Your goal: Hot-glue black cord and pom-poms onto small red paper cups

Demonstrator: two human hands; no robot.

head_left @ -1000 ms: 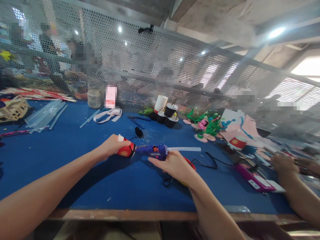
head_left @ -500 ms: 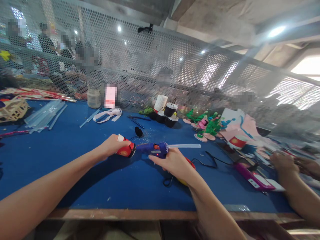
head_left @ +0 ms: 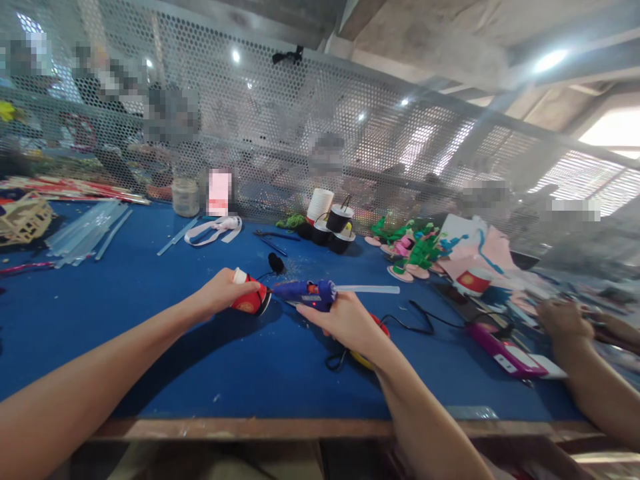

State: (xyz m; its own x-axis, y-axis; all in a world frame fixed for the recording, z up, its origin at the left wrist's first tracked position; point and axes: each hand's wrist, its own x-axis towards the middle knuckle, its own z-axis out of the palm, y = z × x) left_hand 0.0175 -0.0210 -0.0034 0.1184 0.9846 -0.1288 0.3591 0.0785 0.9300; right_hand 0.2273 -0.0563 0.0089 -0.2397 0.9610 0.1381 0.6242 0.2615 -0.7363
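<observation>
the left hand (head_left: 223, 291) closes its grip on a small red drum-shaped piece (head_left: 249, 303), pinning it on its side on the blue desk (head_left: 125, 320), seemingly so the nozzle can meet its end. the right hand (head_left: 350, 321) grips a blue glue gun (head_left: 307, 292), clear stick (head_left: 367, 289) trailing behind. a co-worker's hand (head_left: 563, 319) rests far right.

Blue glue gun (head_left: 305, 291), red-and-white cup (head_left: 249, 301) — deep blue table (head_left: 150, 333), perforated grey screen (head_left: 300, 133).
</observation>
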